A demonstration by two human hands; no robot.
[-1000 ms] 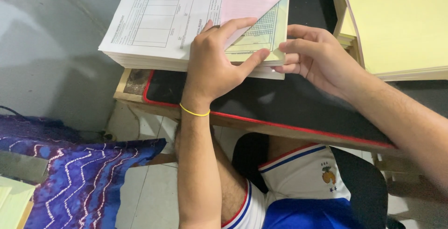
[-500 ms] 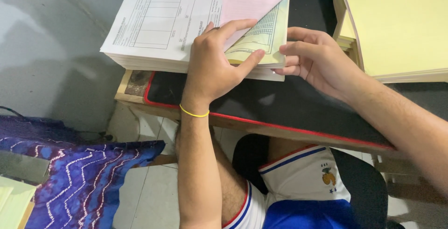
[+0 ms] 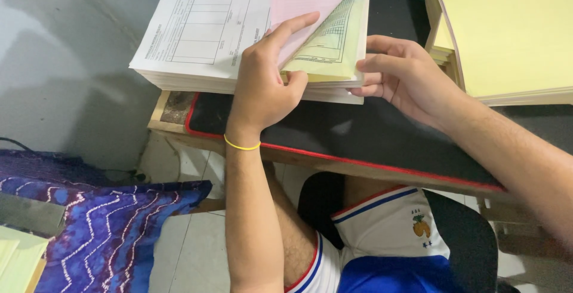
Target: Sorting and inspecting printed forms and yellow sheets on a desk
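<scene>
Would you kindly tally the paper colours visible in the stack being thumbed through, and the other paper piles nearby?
White printed top sheets: 1 stack
Pink sheet, lifted by the left hand: 1
Yellow sheet, lifted beneath it: 1
Plain yellow paper pile beyond the right hand: 1
Total: 4

Matt paper forms (image 3: 203, 30) lie on a matt black, red-edged mat (image 3: 358, 132).

Single head view, looking steeply down, close over desk edge (image 3: 334, 163).
</scene>
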